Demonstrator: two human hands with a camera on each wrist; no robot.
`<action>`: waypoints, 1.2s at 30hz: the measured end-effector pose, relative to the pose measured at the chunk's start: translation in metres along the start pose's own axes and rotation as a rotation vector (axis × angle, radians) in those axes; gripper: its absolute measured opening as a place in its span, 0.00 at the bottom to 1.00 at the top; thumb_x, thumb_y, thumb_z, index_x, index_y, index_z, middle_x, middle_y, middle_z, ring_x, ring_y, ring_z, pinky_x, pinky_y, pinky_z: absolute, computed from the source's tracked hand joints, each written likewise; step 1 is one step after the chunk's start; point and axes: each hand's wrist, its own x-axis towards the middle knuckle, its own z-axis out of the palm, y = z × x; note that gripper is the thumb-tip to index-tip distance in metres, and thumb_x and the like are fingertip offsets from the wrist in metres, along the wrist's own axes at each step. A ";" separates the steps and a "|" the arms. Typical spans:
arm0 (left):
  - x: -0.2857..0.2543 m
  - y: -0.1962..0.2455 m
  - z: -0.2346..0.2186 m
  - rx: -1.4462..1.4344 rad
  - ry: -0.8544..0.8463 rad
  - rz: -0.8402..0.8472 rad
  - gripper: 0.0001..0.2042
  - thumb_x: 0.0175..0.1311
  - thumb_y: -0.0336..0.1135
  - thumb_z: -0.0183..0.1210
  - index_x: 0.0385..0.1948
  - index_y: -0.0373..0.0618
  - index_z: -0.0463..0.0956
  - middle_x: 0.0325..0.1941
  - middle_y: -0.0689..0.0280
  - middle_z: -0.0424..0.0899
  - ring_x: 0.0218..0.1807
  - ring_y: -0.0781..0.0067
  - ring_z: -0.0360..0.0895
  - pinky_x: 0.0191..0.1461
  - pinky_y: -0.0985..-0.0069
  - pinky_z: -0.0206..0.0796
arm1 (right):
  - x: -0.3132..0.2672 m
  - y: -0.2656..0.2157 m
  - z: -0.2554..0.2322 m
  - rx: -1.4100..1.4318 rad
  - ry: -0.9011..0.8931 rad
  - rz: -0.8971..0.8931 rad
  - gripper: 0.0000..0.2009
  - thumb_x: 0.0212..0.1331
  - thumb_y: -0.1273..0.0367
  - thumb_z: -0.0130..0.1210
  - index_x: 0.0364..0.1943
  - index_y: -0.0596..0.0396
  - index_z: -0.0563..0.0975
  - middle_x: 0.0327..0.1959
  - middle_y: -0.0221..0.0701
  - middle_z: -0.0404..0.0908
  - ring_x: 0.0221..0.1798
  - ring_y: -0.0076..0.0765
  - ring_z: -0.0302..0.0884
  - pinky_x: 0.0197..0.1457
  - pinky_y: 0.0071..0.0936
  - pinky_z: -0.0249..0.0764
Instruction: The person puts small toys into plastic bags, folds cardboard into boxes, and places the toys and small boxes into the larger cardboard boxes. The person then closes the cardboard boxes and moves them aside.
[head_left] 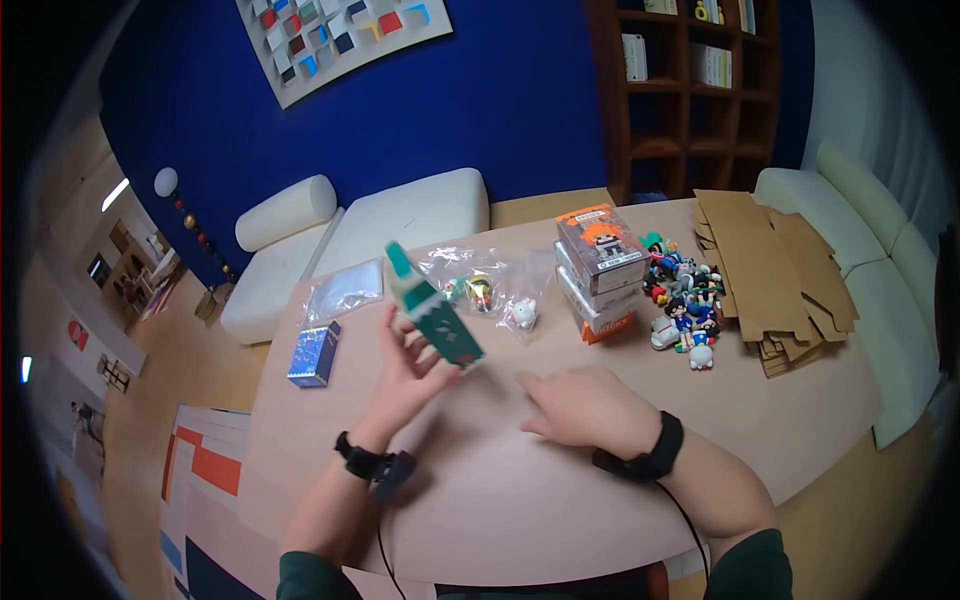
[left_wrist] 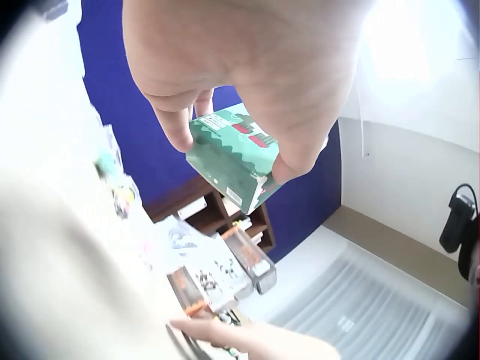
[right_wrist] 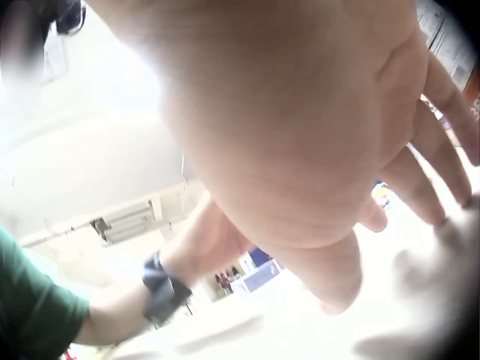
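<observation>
A green box [head_left: 440, 328] with its top flap raised is tilted above the table, gripped by the left hand [head_left: 405, 370] between thumb and fingers. The left wrist view shows the same green box [left_wrist: 232, 154] pinched in the left hand's [left_wrist: 247, 67] fingertips. To its right, the right hand [head_left: 590, 405] is held low over the table with fingers loosely extended and holds nothing; in the right wrist view the right hand's [right_wrist: 300, 135] fingers are spread. Beyond the hands, small figures in clear plastic, among them a white one [head_left: 523, 313], lie on the table.
A blue box [head_left: 314, 354] stands at the left, near a clear plastic bag [head_left: 345, 288]. Right of centre is a stack of boxes, topped by an orange-and-grey one [head_left: 602, 245]. Several figures [head_left: 690, 310] are heaped beside it, then flattened cardboard [head_left: 775, 270].
</observation>
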 end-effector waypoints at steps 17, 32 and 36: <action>-0.014 -0.036 0.024 -0.117 -0.059 0.019 0.25 0.71 0.31 0.58 0.66 0.45 0.56 0.62 0.63 0.68 0.66 0.68 0.66 0.68 0.69 0.61 | 0.027 -0.008 0.009 0.356 0.559 -0.298 0.41 0.52 0.78 0.58 0.74 0.39 0.59 0.54 0.40 0.73 0.49 0.53 0.81 0.44 0.45 0.80; -0.010 -0.042 0.008 -0.279 -0.047 -0.004 0.14 0.75 0.38 0.50 0.56 0.45 0.68 0.61 0.65 0.72 0.62 0.76 0.70 0.67 0.70 0.63 | 0.043 0.006 0.032 0.383 0.652 -0.282 0.29 0.56 0.74 0.64 0.63 0.51 0.65 0.64 0.43 0.76 0.45 0.51 0.84 0.44 0.38 0.81; -0.010 -0.035 0.011 -0.227 -0.092 0.019 0.14 0.75 0.36 0.54 0.56 0.45 0.66 0.59 0.67 0.69 0.62 0.78 0.67 0.65 0.73 0.62 | 0.046 0.005 0.034 0.413 0.755 -0.239 0.22 0.58 0.69 0.67 0.54 0.57 0.70 0.60 0.42 0.80 0.44 0.44 0.85 0.44 0.34 0.81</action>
